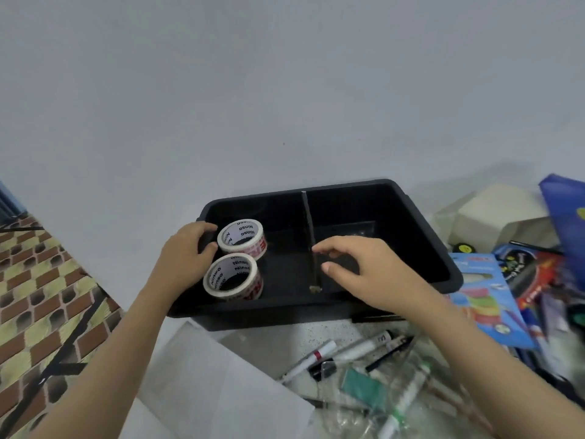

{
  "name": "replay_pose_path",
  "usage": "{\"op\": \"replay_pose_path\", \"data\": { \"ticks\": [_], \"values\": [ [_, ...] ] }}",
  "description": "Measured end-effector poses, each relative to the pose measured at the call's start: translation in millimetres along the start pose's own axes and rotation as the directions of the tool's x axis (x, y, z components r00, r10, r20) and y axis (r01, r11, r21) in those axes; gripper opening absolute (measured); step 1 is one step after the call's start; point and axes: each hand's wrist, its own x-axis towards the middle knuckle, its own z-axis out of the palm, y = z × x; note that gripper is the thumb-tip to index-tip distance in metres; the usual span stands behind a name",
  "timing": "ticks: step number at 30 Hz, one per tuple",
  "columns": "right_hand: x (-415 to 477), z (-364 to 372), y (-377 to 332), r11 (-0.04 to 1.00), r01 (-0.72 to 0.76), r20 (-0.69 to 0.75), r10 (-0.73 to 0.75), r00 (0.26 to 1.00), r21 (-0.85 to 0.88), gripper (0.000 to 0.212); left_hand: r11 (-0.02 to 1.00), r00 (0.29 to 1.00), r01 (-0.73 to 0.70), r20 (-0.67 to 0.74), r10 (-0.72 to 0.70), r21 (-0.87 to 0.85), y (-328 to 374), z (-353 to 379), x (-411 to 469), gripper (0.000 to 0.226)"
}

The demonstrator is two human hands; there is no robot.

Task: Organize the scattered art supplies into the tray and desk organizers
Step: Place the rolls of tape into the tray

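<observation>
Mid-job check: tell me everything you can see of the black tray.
The black tray is a glossy, plastic-looking rectangular bin with rounded corners and a lipped rim, sitting on the speckled table. A thin divider splits it into two compartments. Two tape rolls sit tilted in the left one; nothing shows in the right. The left hand grips its left rim; the right hand, open, hovers over the divider, contact unclear.

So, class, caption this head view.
Two Ninso tape rolls in the divided black tray; left hand beside them, right hand near its divider.
</observation>
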Motion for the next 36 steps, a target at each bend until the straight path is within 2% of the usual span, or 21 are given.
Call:
{"op": "replay_pose_path", "data": {
  "ticks": [8,14,20,24,26,28,29,31,33,34,36],
  "values": [
    [-96,-77,52,0.989,-0.143,-0.307,0.147,0.94,0.037,0.023,0.936,0.942,-0.331,0.013,0.335,-0.122,129,8,-7,0.026],
    [-164,-141,101,0.979,-0.202,-0.491,0.179,0.853,0.007,0.027,0.803,0.821,-0.521,0.087,0.564,-0.291,247,62,-30,0.029],
    [-229,-213,163,0.932,-0.359,-0.575,0.267,0.774,-0.05,0.028,0.719,0.742,-0.549,0.149,0.654,-0.427,348,147,-48,0.028],
    [-266,-256,199,0.867,-0.487,-0.625,0.323,0.711,-0.106,0.023,0.685,0.72,-0.56,0.136,0.681,-0.466,402,198,-58,0.029],
    [-282,-274,212,0.787,-0.595,-0.663,0.36,0.656,-0.161,0.023,0.658,0.693,-0.6,0.116,0.712,-0.455,423,217,-61,0.033],
    [-299,-288,224,0.593,-0.757,-0.715,0.4,0.574,-0.275,0.029,0.657,0.665,-0.649,0.134,0.734,-0.383,439,236,-62,0.038],
    [-309,-293,229,0.449,-0.84,-0.735,0.451,0.506,-0.303,0.033,0.666,0.658,-0.669,0.154,0.737,-0.33,444,245,-62,0.04],
    [-327,-301,237,0.2,-0.947,-0.74,0.592,0.32,-0.25,0.035,0.685,0.658,-0.693,0.191,0.728,-0.224,450,261,-61,0.04],
    [-341,-306,242,0.056,-0.984,-0.692,0.705,0.157,-0.167,0.027,0.705,0.674,-0.688,0.208,0.709,-0.172,456,271,-61,0.036],
    [-346,-308,245,0.006,-0.985,-0.652,0.749,0.121,-0.175,0.025,0.708,0.68,-0.686,0.201,0.705,-0.166,460,274,-60,0.034],
    [-352,-310,249,-0.003,-0.972,-0.604,0.784,0.143,-0.234,0.02,0.7,0.681,-0.694,0.162,0.714,-0.17,469,278,-58,0.03]
  ]
}}
